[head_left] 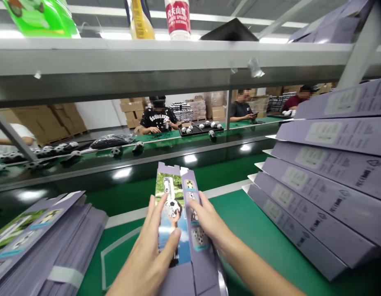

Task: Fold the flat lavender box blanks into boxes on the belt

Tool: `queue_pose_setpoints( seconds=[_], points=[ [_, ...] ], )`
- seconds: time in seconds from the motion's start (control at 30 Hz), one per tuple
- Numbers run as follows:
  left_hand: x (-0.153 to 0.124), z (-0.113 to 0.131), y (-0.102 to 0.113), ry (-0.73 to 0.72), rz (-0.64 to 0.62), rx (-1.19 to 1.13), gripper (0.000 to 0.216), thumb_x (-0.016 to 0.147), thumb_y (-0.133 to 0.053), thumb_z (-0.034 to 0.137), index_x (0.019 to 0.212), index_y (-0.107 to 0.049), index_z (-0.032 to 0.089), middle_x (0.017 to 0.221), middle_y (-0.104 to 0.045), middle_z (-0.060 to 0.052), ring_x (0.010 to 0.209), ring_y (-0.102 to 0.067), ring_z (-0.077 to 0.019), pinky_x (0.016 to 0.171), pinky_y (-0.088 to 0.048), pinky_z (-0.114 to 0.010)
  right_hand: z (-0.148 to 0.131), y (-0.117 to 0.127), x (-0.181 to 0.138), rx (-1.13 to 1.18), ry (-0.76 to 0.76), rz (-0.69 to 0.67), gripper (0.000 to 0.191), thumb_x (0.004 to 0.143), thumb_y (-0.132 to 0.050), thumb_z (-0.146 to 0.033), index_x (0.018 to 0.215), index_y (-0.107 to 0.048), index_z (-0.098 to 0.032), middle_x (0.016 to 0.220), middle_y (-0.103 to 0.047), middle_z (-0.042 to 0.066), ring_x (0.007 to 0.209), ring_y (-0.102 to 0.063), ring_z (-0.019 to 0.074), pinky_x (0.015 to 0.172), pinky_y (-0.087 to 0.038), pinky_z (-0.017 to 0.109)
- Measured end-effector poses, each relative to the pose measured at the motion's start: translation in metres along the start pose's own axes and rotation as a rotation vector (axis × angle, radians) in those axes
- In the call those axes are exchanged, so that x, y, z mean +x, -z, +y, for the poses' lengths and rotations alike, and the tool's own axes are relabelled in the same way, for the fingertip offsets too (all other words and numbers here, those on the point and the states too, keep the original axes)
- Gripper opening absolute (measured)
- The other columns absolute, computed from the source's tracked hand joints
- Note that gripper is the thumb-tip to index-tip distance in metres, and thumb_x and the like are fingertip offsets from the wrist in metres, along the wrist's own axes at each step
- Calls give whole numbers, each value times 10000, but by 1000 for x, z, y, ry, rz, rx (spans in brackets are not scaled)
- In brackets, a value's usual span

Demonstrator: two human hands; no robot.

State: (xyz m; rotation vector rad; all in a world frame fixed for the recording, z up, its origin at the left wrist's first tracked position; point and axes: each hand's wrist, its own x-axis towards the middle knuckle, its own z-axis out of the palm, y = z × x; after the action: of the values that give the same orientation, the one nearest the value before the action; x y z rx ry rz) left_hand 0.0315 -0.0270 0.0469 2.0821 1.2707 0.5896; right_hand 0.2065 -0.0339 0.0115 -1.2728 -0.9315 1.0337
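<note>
A purple printed cardboard box [183, 236] stands tilted in front of me, its front showing a soccer ball, a hand and blue sky. Small cut flaps show at its top end. My left hand [152, 246] grips the left side, with the fingers along the edge and the thumb across the front. On the right side, my right hand [210, 220] presses its fingers against the narrow panel with small pictures. Between both hands the box is held; its lower end runs out of view.
Flat purple cartons [67, 242] lie stacked at left, with a white band around some. Folded-up purple boxes [320, 189] are piled at right. Beyond the green table [240, 222], soccer-ball items [115, 151] sit along a line. A shelf [178, 57] crosses overhead; several people work opposite.
</note>
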Motion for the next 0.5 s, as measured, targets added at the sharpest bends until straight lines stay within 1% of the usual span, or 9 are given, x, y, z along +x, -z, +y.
queue_pose_setpoints(
  seconds=[0.07, 0.17, 0.23, 0.3, 0.33, 0.37, 0.43, 0.47, 0.5],
  points=[
    [1, 4, 3, -29, -1, 37, 819, 876, -368, 691, 1544, -59, 331, 1641, -32, -40, 1489, -137, -347, 1147, -281, -601, -15, 1, -3, -43, -9, -66, 469, 921, -569, -348, 1347, -490, -170, 1353, -573, 112, 1261, -540, 243, 1115, -373, 469],
    [7, -5, 1, -92, -121, 80, 787, 901, -361, 655, 1545, -58, 320, 1585, -298, -60, 1375, -443, -300, 1064, -466, -465, -25, 1, -7, -123, -47, -183, 654, 886, -580, -384, 1461, -350, -173, 1439, -509, 131, 1314, -510, 230, 1110, -390, 393],
    [12, -17, -4, -123, -199, 128, 762, 914, -370, 618, 1545, -79, 307, 1533, -401, -65, 1271, -570, -267, 989, -536, -402, -22, 1, -7, -196, -63, -245, 716, 879, -576, -417, 1490, -290, -179, 1456, -489, 139, 1309, -519, 219, 1081, -426, 371],
    [15, -30, -11, -137, -223, 211, 716, 908, -424, 557, 1533, -191, 298, 1493, -452, -69, 1269, -569, -286, 1006, -523, -437, -14, 4, -4, -318, -49, -263, 589, 873, -588, -353, 1411, -431, -173, 1395, -546, 132, 1279, -542, 222, 1081, -425, 379],
    [15, -36, -14, -147, -224, 263, 682, 895, -457, 529, 1511, -279, 296, 1477, -469, -65, 1312, -521, -311, 1046, -485, -481, -10, 6, -1, -400, -29, -239, 514, 869, -592, -296, 1357, -496, -167, 1403, -535, 129, 1311, -505, 237, 1118, -379, 409],
    [16, -41, -17, -160, -222, 315, 645, 880, -481, 510, 1478, -363, 298, 1467, -477, -60, 1357, -459, -336, 1088, -430, -524, -6, 10, 2, -490, -10, -192, 493, 861, -597, -247, 1339, -514, -161, 1453, -478, 131, 1373, -424, 264, 1166, -297, 460],
    [18, -50, -21, -193, -225, 401, 588, 856, -507, 508, 1414, -467, 325, 1463, -472, -36, 1404, -373, -354, 1133, -348, -565, -1, 20, 10, -660, 3, -76, 609, 837, -637, -234, 1407, -435, -164, 1562, -294, 139, 1470, -204, 331, 1200, -118, 564],
    [19, -54, -22, -213, -231, 430, 584, 850, -507, 520, 1406, -468, 346, 1465, -463, -20, 1405, -370, -349, 1138, -342, -563, 0, 26, 14, -725, -13, -39, 702, 820, -670, -267, 1448, -372, -167, 1571, -261, 153, 1471, -172, 360, 1188, -100, 600],
    [22, -59, -24, -230, -236, 452, 586, 850, -497, 532, 1408, -451, 362, 1463, -459, -9, 1391, -395, -343, 1128, -361, -557, 0, 32, 17, -775, -42, -16, 777, 804, -696, -309, 1472, -326, -162, 1548, -294, 173, 1451, -215, 379, 1171, -133, 622]
  ],
)
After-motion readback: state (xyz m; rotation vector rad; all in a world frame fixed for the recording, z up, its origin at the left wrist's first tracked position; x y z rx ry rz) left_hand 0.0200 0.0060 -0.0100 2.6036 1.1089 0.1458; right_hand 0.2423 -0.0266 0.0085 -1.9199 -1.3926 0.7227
